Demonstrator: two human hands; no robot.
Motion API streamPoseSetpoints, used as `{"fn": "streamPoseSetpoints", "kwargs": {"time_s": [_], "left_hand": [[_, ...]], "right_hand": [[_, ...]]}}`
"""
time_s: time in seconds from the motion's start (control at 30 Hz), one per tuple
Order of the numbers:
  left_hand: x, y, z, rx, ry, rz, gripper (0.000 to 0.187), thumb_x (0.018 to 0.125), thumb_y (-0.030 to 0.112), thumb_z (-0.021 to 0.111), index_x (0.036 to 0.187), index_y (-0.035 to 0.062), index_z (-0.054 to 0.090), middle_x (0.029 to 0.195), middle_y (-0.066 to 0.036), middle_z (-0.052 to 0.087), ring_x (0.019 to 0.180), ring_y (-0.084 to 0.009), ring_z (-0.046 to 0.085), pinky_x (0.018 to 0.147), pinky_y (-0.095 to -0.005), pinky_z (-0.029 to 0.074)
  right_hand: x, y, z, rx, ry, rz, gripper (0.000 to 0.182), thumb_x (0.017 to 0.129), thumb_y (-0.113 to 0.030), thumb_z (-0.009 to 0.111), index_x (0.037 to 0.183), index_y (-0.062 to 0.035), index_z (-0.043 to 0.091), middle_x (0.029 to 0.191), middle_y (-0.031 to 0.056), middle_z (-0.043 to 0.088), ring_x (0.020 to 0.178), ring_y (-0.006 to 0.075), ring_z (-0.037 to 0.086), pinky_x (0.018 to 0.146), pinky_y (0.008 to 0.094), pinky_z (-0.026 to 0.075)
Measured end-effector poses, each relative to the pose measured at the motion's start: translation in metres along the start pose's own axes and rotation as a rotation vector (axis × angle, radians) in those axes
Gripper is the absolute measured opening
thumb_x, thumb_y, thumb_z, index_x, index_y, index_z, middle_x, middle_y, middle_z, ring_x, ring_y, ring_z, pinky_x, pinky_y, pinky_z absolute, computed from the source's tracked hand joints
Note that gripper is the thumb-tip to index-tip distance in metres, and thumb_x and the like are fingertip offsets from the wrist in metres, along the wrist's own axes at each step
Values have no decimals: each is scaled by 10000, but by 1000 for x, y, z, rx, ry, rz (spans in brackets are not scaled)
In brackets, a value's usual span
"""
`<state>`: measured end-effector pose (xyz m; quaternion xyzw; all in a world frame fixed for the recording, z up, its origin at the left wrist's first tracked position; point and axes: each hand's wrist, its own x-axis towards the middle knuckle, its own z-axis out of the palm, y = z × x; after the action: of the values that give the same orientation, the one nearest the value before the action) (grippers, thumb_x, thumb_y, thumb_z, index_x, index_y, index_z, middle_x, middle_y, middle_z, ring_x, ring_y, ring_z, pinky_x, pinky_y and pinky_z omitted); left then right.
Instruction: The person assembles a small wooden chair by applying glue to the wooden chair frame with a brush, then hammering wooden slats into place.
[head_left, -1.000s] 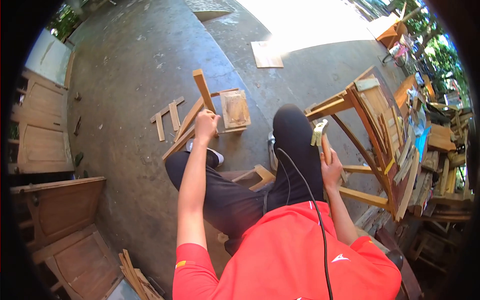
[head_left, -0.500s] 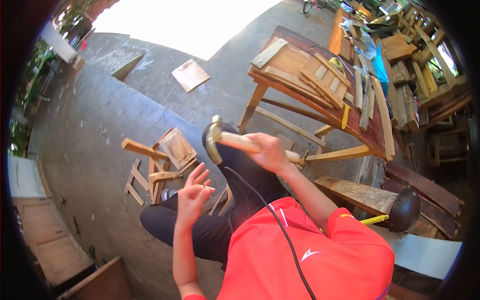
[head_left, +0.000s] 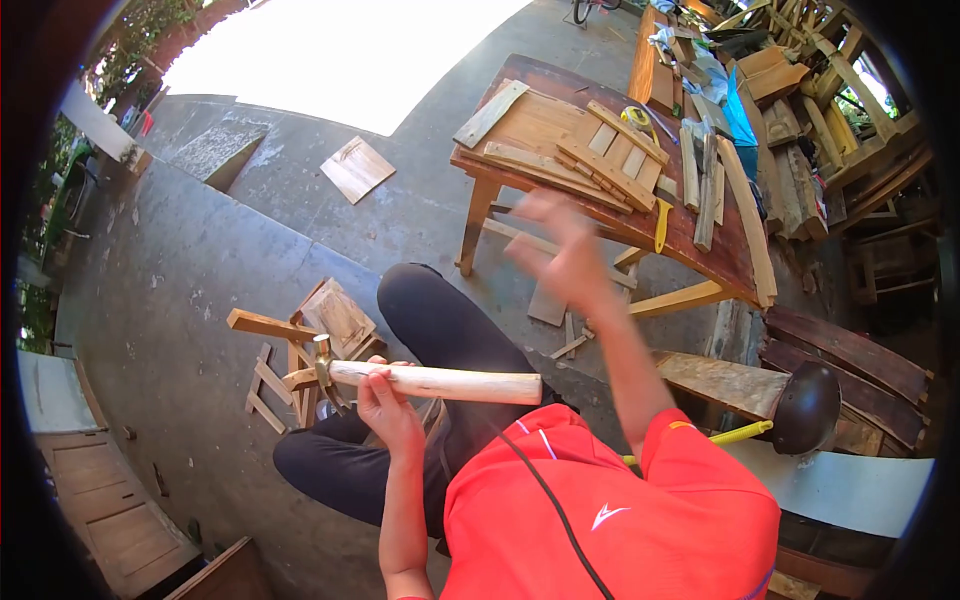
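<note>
A claw hammer point(head_left: 450, 383) with a pale wooden handle lies level above my lap, its metal head pointing left. My left hand point(head_left: 393, 412) grips the handle close to the head. Raised near the table's front edge, my right hand point(head_left: 572, 255) is blurred by motion; its fingers are spread and nothing shows in them. Beyond my left hand, a small wooden frame piece point(head_left: 268, 322) and a square-ended wooden part point(head_left: 340, 318) rest together low in front of me.
A reddish wooden table point(head_left: 735, 255) bears several wood strips, a tape measure point(head_left: 637, 118) and a yellow-handled tool point(head_left: 662, 226). Scrap wood point(head_left: 785, 130) is piled behind it. A square board point(head_left: 357, 170) lies on the concrete floor. Wooden panels point(head_left: 105, 500) stand at lower left.
The hammer has passed from my right hand to my left and turned nearly level, lower down. My right hand has let go and moved up toward the table.
</note>
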<state>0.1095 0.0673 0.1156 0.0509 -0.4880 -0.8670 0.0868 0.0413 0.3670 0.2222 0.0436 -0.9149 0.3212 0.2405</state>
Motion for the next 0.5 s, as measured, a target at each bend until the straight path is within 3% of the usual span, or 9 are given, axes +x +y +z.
{"fn": "streamPoseSetpoints", "kwargs": {"time_s": [0.07, 0.13, 0.2, 0.27, 0.33, 0.5], "left_hand": [[4, 7, -19, -95, 76, -70, 223, 1074, 276, 554, 1040, 63, 609, 1202, -73, 588, 947, -216, 672, 894, -391, 581], [8, 8, -33, -87, 160, -52, 231, 1081, 271, 542, 1041, 52, 604, 1148, -54, 607, 863, -199, 678, 790, -372, 610], [8, 16, -54, -51, 211, -17, 226, 1082, 270, 542, 1045, 57, 608, 1120, -51, 621, 837, -192, 679, 751, -365, 615], [6, 27, -72, -20, 282, -4, 233, 1075, 282, 557, 1052, 56, 609, 1083, -49, 638, 795, -185, 677, 724, -371, 615], [4, 39, -86, -14, 305, 32, 244, 1068, 287, 571, 1046, 47, 610, 1075, -52, 639, 786, -188, 677, 720, -374, 616], [11, 58, -133, 86, 400, 141, 304, 1037, 318, 627, 998, 17, 623, 971, -56, 637, 747, -185, 672, 709, -378, 616]], "right_hand": [[17, 78, -33, -465, 194, 78, 564, 863, -341, 768, 1292, -10, 614, 1312, 221, 620, 1266, 377, 561, 1076, 456, 445], [18, 130, -62, -728, 69, 250, 705, 853, -425, 780, 1362, 14, 564, 1414, 264, 548, 1321, 408, 519, 1107, 463, 421], [8, 171, -72, -648, -86, 387, 752, 847, -426, 789, 1395, 23, 538, 1425, 260, 545, 1318, 412, 527, 1098, 466, 424], [-4, 200, -75, -673, -42, 178, 720, 852, -386, 792, 1404, 3, 542, 1391, 239, 577, 1282, 416, 554, 1075, 462, 443], [0, 177, -86, -659, -135, 272, 659, 862, -331, 787, 1398, -25, 557, 1386, 217, 587, 1272, 412, 559, 1069, 454, 452], [-6, 189, -89, -700, 30, 69, 427, 956, -179, 657, 1353, -41, 582, 1328, 201, 614, 1241, 394, 579, 1027, 446, 473]]}}
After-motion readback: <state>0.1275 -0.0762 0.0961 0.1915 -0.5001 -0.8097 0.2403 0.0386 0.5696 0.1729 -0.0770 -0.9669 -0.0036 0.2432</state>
